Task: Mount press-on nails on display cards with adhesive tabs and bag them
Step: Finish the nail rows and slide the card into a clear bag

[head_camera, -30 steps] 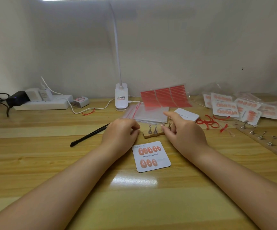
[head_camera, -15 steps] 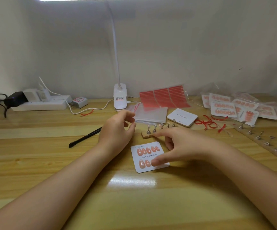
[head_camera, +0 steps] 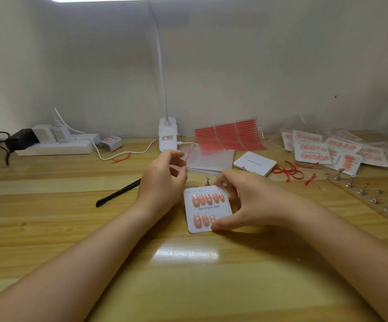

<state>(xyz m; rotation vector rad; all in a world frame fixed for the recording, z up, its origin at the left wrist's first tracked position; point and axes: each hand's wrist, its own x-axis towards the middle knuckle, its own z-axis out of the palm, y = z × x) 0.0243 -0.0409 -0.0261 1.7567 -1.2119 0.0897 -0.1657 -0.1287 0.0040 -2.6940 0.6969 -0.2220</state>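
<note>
The right hand (head_camera: 253, 201) grips the card (head_camera: 208, 209) by its right edge, thumb at the near corner and fingers curled over the far corner, so the card sits tilted a little above or against the desk (head_camera: 49, 228); which of the two cannot be told. The card is white, printed "Handmade Nail", with five pink nails (head_camera: 208, 199) in its upper row and three in the lower row.

The left hand (head_camera: 162, 182) hovers just left of the card, not touching it. Its thumb and forefinger are brought close together with the other fingers loosely curled; it may pinch something very small, but the view is too soft to say, so its grip cannot be told.

Just behind the card, partly hidden by the right hand, a small nail stand (head_camera: 208, 181) shows one or two metal pegs. Beyond that lies a stack of clear bags (head_camera: 211, 159), then a red sheet of tabs (head_camera: 230, 135) near the wall. A stack of blank cards (head_camera: 254, 162) sits right of the bags, with red strips (head_camera: 290, 170) beside it.

Far right, finished cards in bags (head_camera: 328, 151) lie in a loose heap, and a long peg strip (head_camera: 365, 194) runs diagonally in front of them. A black tool (head_camera: 118, 192) lies left of the left hand. A white lamp (head_camera: 168, 135) stands at the wall, with a power strip (head_camera: 56, 145) to its left.
</note>
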